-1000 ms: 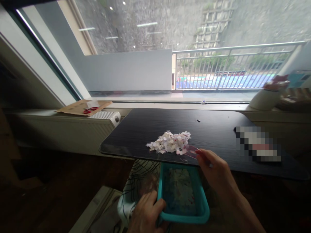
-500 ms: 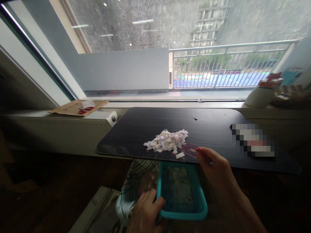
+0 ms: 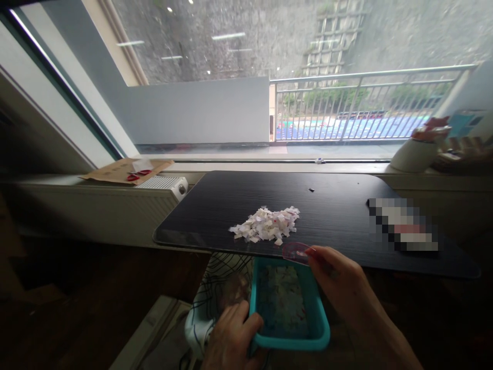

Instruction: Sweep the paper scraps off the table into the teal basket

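Note:
My left hand (image 3: 236, 331) is closed on the left rim of a teal plastic basin (image 3: 288, 343), held just below the table's front edge. Pale paper scraps (image 3: 285, 298) lie inside the basin. With my right hand (image 3: 339, 272) I pinch a clear pinkish plastic piece, flat with a curved edge (image 3: 296, 253), at the table's edge above the basin. Its exact kind is unclear. Just behind it, a heap of small white paper scraps (image 3: 267, 225) rests on the dark table (image 3: 215, 198).
A pixelated flat object (image 3: 404, 226) lies on the table's right side. On the left ledge, red-handled scissors (image 3: 139, 174) rest on brown paper (image 3: 103, 172) beside a radiator (image 3: 165, 187). A white pot (image 3: 414, 154) stands on the sill. A lined bin (image 3: 198, 324) is below.
My right hand has drawn the plastic piece toward me to the table's edge. The loose scrap in front of the heap is gone from the tabletop. My left hand stays on the basin.

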`<state>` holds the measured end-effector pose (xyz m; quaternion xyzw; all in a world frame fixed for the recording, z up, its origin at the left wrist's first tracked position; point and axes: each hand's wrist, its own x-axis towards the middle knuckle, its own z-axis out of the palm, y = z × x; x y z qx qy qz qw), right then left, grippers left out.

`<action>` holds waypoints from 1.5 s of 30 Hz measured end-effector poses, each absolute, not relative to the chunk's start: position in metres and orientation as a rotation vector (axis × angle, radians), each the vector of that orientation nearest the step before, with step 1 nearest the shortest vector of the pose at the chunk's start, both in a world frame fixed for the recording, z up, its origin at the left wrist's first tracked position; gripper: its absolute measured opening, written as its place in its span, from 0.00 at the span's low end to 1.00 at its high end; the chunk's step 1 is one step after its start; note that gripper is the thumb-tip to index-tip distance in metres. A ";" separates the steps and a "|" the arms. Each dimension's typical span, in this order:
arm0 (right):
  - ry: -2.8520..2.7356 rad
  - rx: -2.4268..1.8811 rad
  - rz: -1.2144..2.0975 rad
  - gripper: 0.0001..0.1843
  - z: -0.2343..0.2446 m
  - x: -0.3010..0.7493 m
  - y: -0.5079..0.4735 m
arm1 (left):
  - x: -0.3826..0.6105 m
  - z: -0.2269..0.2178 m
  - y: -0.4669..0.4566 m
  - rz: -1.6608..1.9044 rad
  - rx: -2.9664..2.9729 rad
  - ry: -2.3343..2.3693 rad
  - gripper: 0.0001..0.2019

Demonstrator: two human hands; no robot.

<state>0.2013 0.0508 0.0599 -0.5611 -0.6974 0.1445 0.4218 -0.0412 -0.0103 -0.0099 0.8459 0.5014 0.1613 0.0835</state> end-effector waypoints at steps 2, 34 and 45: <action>-1.719 -1.386 0.353 0.11 0.061 0.199 0.054 | -0.041 -0.009 -0.010 0.489 2.516 1.499 0.07; -1.693 -1.337 0.410 0.09 0.047 0.182 0.074 | -0.010 -0.003 -0.004 0.232 2.612 1.324 0.13; -1.715 -1.266 0.472 0.09 0.042 0.167 0.067 | -0.011 -0.006 -0.002 0.227 2.650 1.329 0.13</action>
